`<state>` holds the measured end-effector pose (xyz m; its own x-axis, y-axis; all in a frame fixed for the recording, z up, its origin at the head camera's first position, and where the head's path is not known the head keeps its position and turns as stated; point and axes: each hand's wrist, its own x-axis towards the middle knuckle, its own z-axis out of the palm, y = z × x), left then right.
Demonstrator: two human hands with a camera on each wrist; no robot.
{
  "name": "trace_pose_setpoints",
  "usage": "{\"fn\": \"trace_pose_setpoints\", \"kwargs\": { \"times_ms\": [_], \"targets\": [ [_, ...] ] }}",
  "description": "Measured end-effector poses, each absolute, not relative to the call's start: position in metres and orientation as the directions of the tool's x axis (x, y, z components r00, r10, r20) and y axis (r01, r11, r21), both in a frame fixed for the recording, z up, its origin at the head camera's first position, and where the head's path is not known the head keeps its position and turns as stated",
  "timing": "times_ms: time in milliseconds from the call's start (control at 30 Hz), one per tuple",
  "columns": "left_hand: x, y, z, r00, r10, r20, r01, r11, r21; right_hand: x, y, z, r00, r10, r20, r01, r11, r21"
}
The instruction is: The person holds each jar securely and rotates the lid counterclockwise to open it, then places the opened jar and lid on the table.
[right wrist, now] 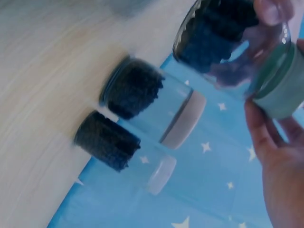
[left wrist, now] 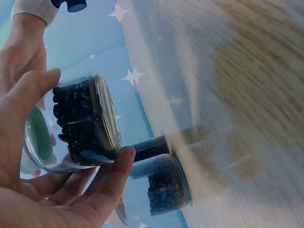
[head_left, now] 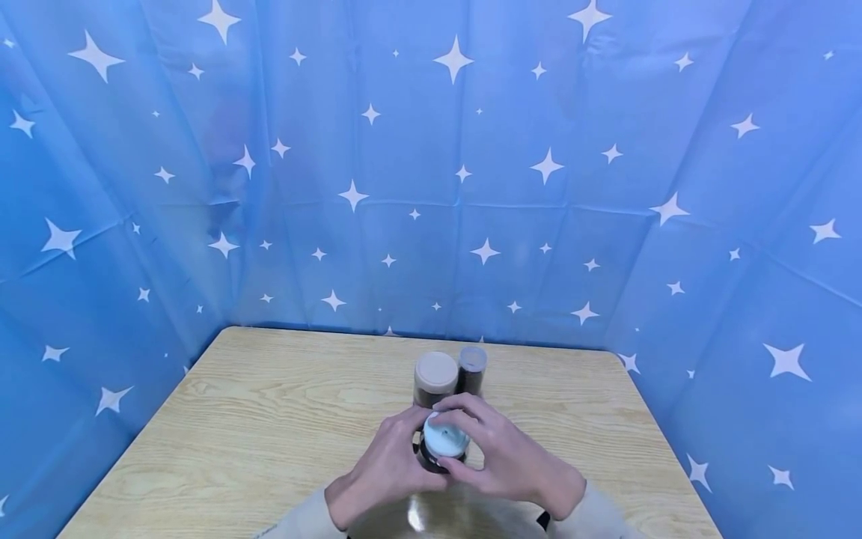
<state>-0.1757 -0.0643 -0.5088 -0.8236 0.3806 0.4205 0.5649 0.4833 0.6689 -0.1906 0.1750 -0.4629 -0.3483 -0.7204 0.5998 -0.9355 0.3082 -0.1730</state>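
Observation:
My left hand holds a clear glass jar around its body, off the table. Dark, bean-like pieces fill its lower part. With curled fingers and thumb, my right hand grips the jar's pale green lid, which sits on the mouth. Through the glass in the right wrist view, a green inner edge of the lid is visible. Whether the lid is tight or loose I cannot tell.
Beyond my hands, a wide jar with a pinkish-beige lid and a slimmer jar with a pale lid stand side by side, both partly filled with dark pieces. The wooden table ends at a blue star-patterned curtain.

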Motion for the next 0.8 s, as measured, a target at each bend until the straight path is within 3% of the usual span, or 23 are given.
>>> {"fn": "trace_pose_setpoints", "kwargs": {
  "times_ms": [233, 800],
  "targets": [
    [-0.1749, -0.0629, -0.5084, -0.815, 0.395, 0.423, 0.576, 0.478, 0.663, -0.1978, 0.1794, -0.4546, -0.291, -0.783, 0.550, -0.956, 0.214, -0.202],
    [-0.1739, -0.0629, -0.5094, -0.818, 0.396, 0.416, 0.570, 0.472, 0.672, -0.2007, 0.1817, -0.4544, -0.291, -0.804, 0.519, -0.954, 0.203, -0.220]
  ]
}}
